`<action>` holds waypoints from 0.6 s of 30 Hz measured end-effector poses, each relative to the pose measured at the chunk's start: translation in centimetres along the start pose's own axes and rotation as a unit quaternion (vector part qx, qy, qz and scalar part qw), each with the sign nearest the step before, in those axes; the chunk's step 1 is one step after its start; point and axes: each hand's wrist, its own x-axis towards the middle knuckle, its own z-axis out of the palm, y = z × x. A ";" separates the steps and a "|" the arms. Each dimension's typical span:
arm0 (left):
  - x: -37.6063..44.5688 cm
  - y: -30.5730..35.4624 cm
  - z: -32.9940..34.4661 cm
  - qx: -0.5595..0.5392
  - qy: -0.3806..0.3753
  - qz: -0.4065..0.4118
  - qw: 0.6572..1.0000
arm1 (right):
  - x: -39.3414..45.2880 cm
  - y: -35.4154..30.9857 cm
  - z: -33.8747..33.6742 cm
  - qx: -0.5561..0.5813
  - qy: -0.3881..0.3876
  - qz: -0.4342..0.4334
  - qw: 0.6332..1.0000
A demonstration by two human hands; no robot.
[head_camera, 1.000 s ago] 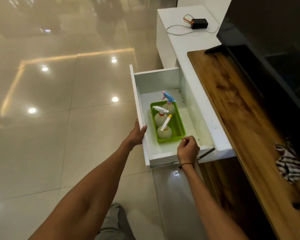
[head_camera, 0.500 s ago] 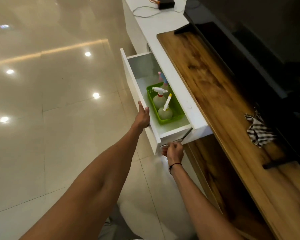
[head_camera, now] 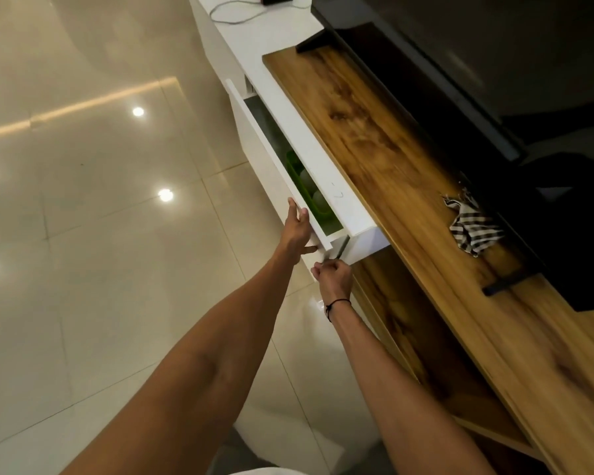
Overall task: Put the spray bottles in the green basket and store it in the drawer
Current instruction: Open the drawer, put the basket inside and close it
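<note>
Green plastic basket (head_camera: 297, 180) with pale round spray bottles (head_camera: 314, 197) sits inside the nearly shut white drawer (head_camera: 271, 159). Left hand (head_camera: 297, 231), arm outstretched, lies flat on the drawer front, fingers (head_camera: 293, 209) straight and together. Right hand (head_camera: 333, 277) is curled below the drawer's corner, fingers folded, gripping nothing visible.

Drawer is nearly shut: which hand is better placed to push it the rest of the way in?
Left. The left hand lies flat on the drawer front; the right hand is curled below its corner.
</note>
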 end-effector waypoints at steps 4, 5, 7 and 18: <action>-0.3 -0.4 1.2 0.003 -0.034 0.014 0.999 | 0.8 -0.6 -1.0 -0.016 0.003 -0.013 1.000; -0.4 -0.7 1.4 0.003 -0.043 0.020 0.999 | 0.9 -0.7 -1.1 -0.019 0.002 -0.012 1.000; -0.5 -1.2 1.9 0.001 -0.055 0.027 0.998 | 1.2 -0.8 -1.4 -0.022 -0.001 -0.013 1.000; -1.0 -1.6 2.8 0.030 -0.096 0.012 0.995 | 1.8 -1.9 -2.7 -0.052 -0.009 -0.039 0.998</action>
